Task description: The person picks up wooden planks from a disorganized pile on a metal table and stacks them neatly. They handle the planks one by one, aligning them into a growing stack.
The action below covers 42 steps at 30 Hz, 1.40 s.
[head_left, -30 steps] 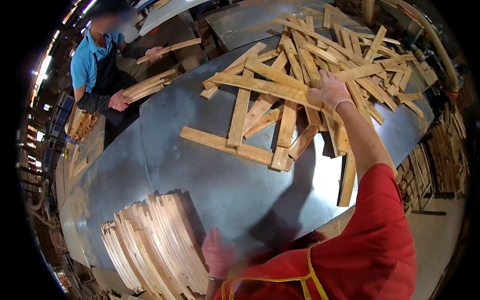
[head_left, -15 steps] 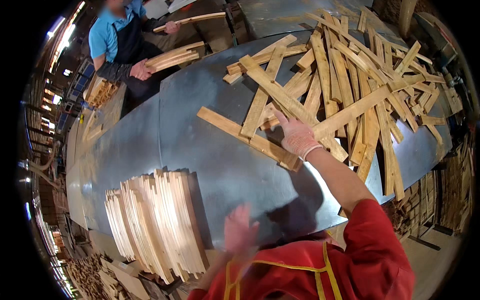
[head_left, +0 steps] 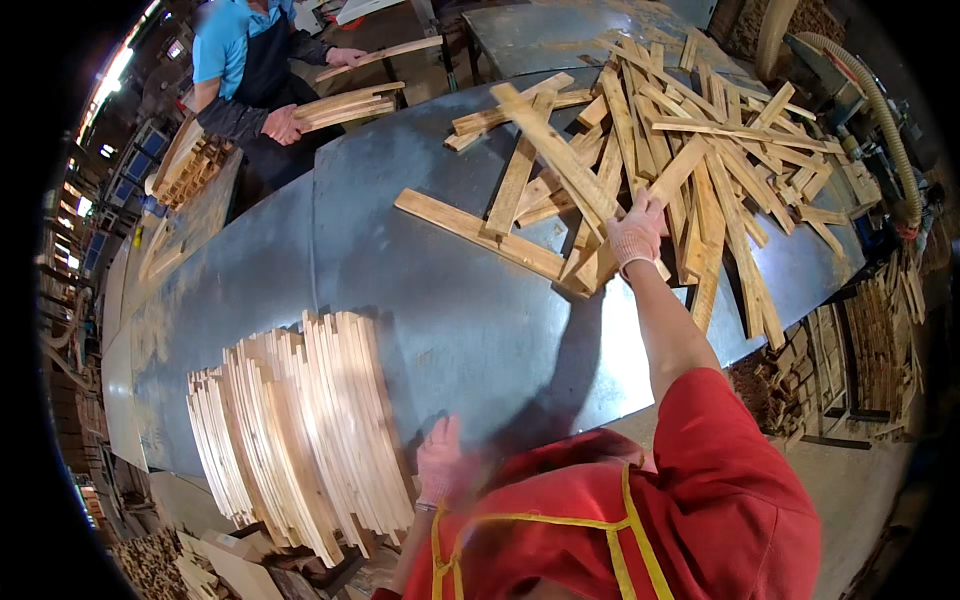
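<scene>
My right hand (head_left: 638, 232), in a pale knitted glove, is closed on the near end of a wooden slat (head_left: 556, 145) at the edge of a loose pile. That slat lies slantwise over other slats, its far end pointing away to the left. Beneath and beside it is another long slat (head_left: 480, 234) on the metal table. My left hand (head_left: 440, 462), gloved too and smeared by motion, is at the table's near edge, just right of a row of pale slats (head_left: 345, 420) set closely side by side. Its fingers are too blurred to read.
The jumbled slat pile (head_left: 690, 150) covers the right side of the metal table (head_left: 450, 340). Across the table, a co-worker in a blue shirt (head_left: 222, 50) holds several slats (head_left: 345, 108). A ribbed hose (head_left: 880, 110) hangs at the far right; stacked wood (head_left: 850, 340) stands below.
My right hand has moved right and away from me and closed on the slat, whose near end has shifted. My left hand has moved slightly left, toward the pale row. The view has turned a little.
</scene>
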Motion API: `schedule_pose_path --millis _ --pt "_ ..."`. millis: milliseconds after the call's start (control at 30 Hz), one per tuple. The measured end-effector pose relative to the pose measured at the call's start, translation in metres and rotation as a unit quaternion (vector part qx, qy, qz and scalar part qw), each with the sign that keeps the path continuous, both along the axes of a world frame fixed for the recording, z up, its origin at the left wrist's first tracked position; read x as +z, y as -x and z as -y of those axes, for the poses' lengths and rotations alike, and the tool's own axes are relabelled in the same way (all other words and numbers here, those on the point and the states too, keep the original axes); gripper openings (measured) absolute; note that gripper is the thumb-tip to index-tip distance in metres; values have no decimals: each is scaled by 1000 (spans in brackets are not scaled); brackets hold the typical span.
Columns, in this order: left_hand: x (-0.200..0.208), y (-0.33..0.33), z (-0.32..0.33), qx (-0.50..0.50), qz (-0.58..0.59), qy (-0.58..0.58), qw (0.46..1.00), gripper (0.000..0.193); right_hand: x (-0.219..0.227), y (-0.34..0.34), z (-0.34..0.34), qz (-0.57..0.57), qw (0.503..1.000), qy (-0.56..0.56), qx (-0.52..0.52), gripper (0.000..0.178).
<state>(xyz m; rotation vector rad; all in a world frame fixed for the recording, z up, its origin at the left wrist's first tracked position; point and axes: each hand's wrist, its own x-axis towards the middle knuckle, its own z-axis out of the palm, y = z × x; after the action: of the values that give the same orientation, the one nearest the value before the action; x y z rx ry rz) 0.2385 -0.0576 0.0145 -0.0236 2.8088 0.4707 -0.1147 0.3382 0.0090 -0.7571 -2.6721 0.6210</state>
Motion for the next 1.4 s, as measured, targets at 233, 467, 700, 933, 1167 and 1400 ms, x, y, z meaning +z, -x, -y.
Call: schedule_pose_path --millis 233,467,700,933,1167,1400 --pt "20 15 -6 -55 7 -5 998 86 16 -75 22 103 974 177 -96 93" --pt "9 62 -31 -7 -49 -138 989 76 0 -202 68 -1 905 409 116 106" --pt "-37 156 -95 389 92 -625 671 51 34 -188 108 235 763 308 517 57" --pt "-67 148 -68 443 93 -569 687 55 -2 101 -33 -115 730 674 -22 26" --pt "-42 97 -13 385 12 -187 904 53 -82 117 -41 -183 684 699 99 39" --pt "-23 -9 64 293 -57 181 937 83 -18 -132 58 32 811 525 255 43"
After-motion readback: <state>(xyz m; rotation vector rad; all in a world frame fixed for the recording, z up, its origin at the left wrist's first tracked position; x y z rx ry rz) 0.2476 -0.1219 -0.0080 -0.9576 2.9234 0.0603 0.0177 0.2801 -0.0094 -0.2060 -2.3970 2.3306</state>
